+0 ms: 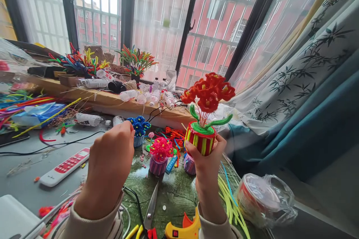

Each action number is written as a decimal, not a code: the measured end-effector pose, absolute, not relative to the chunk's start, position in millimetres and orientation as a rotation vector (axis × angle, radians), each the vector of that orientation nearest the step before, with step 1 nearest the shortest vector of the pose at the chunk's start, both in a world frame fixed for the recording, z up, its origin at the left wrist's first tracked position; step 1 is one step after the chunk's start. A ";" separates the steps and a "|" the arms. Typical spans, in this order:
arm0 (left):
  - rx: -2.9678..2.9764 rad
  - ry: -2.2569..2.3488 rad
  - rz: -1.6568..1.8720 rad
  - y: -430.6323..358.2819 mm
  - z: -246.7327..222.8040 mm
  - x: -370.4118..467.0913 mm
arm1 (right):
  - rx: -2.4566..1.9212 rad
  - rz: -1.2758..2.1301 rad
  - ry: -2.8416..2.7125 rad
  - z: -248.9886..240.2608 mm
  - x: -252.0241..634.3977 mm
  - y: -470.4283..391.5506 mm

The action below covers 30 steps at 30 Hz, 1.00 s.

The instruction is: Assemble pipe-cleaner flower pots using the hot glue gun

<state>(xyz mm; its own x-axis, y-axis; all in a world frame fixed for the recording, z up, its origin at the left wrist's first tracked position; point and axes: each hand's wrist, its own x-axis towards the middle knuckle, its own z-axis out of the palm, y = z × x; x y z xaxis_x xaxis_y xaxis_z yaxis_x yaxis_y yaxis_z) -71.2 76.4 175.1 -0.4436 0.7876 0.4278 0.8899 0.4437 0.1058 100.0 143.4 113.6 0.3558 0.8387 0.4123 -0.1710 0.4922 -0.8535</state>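
- The right hand (206,164) is clamped around a small red-and-yellow striped pot (200,141), holding it upright above the green mat (174,190) on the table
- From that pot rises a bunch of red pipe-cleaner flowers (209,91) on thin stems, with green leaves (217,121) curling out at the rim
- The left hand (110,166) is raised beside it with fingers drawn together in a loose fist; I cannot tell whether it pinches anything
- Just past the left hand's knuckles stands a blue flower pot (138,130); a pink flower pot (159,157) stands on the mat between the two hands, apart from both
- Scissors (151,209) lie on the mat near the table's near edge, next to a yellow glue gun (182,229)
- A white remote with red buttons (66,166) lies left of the left hand on the grey table top
- Yellow-green pipe cleaners (231,201) lie right of the right wrist, beside a plastic-wrapped round tub (263,199)
- Along the table's far edge by the window stand multicoloured pipe-cleaner bouquets (81,61), with small bottles (127,95) lying near them
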 end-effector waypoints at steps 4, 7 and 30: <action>-1.531 -2.187 -0.543 66.7 173.7 -56.8 | -0.788 0.759 -1.023 115.4 106.3 146.1; -1.709 -2.168 -0.474 61.1 173.4 -38.4 | -0.774 0.779 -1.023 120.0 114.7 146.4; -2.676 -1.686 0.142 63.8 23.9 47.9 | -0.714 0.689 -0.967 133.5 175.0 156.7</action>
<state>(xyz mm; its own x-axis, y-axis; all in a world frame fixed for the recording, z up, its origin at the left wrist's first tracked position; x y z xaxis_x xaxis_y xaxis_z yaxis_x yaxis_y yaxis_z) 47.9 63.8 23.9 0.4288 0.8991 -0.0886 0.9013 -0.4325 -0.0268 175.0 156.7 133.5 0.4011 0.7821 0.4770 -0.1954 0.5817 -0.7896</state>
